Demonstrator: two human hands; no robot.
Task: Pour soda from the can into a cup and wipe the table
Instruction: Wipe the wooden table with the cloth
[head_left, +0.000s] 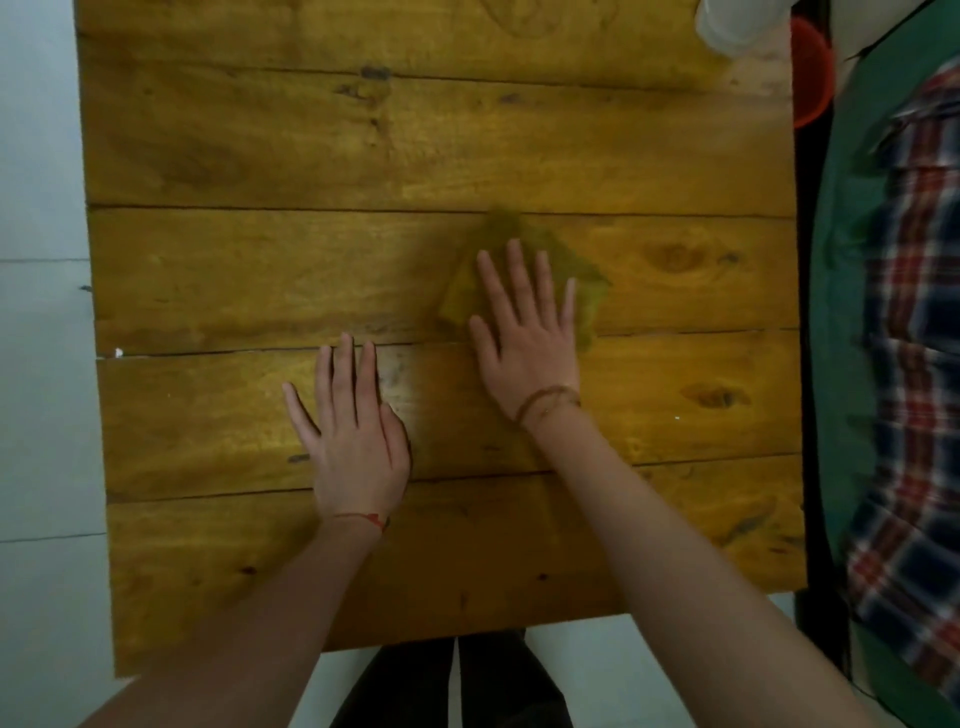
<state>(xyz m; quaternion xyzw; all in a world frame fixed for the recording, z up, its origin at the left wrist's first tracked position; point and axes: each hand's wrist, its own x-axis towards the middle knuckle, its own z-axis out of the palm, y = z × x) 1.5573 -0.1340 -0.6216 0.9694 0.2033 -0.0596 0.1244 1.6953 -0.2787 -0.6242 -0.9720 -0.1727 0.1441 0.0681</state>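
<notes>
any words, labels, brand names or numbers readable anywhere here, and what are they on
None: no readable text shows in this view.
The wooden table bears only grain and knots.
The cloth under the right hand is plain and blurred.
The clear cup at the far right corner shows no print.
The plaid fabric beside the table carries only a pattern.
The left hand lies flat on bare wood.

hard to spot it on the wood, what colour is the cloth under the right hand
Olive green, blurred, under the flat right hand; the cloth shows in the head view.
</notes>
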